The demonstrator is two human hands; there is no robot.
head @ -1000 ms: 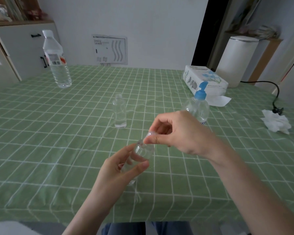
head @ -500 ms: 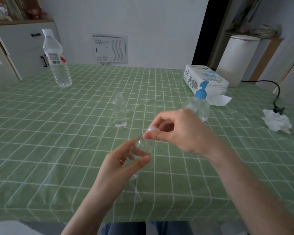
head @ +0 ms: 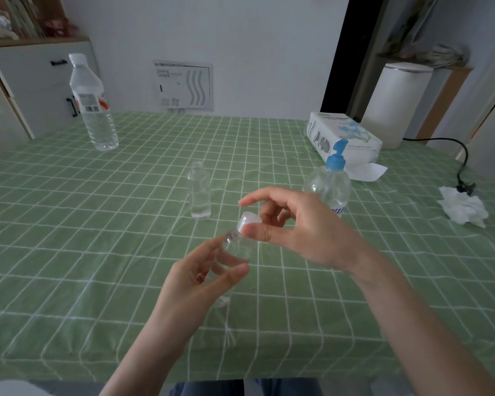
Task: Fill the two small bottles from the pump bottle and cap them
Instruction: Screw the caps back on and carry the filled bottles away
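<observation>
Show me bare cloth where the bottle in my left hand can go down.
Widest bare cloth: left, between the water bottle and the near edge. Also between the open small bottle and the pump bottle. Crowded far right: tissue box, pump bottle, crumpled tissue.

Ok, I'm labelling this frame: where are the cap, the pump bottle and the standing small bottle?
cap (head: 247, 220): head view, its white top.
pump bottle (head: 329, 184): head view, its clear body.
standing small bottle (head: 199, 192): head view, its clear body.
</observation>
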